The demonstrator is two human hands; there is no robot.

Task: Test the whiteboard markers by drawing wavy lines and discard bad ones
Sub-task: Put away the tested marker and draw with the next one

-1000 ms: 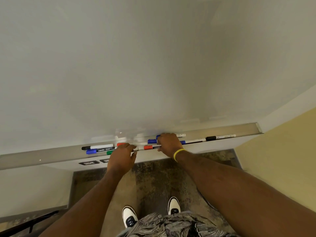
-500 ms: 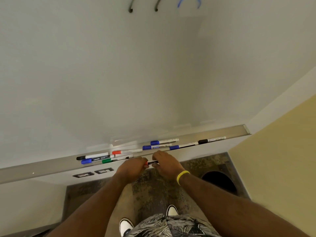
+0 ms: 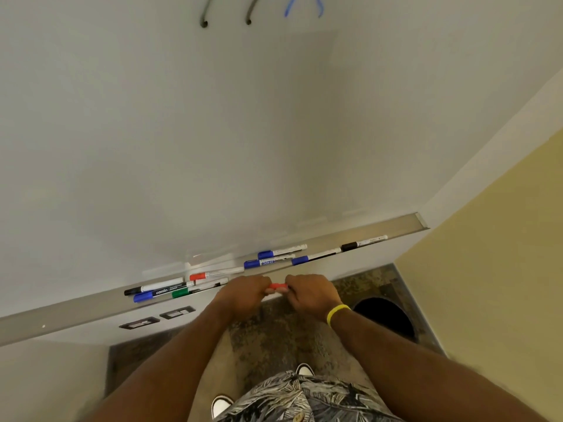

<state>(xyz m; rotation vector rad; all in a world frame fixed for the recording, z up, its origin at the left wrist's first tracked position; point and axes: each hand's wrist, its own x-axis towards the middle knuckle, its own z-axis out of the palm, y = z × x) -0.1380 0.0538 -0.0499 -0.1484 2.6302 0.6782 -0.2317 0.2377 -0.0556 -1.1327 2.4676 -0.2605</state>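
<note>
Apparently left hand point(image 3: 243, 295), right hand point(image 3: 310, 295) grip red marker point(image 3: 277, 286).

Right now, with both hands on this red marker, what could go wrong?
The left hand and right hand grip the red marker right beside the tray; if the cap pops suddenly, a hand could knock the green marker off its edge. A freed cap could also fall to the floor or into the dark bin below.
</note>
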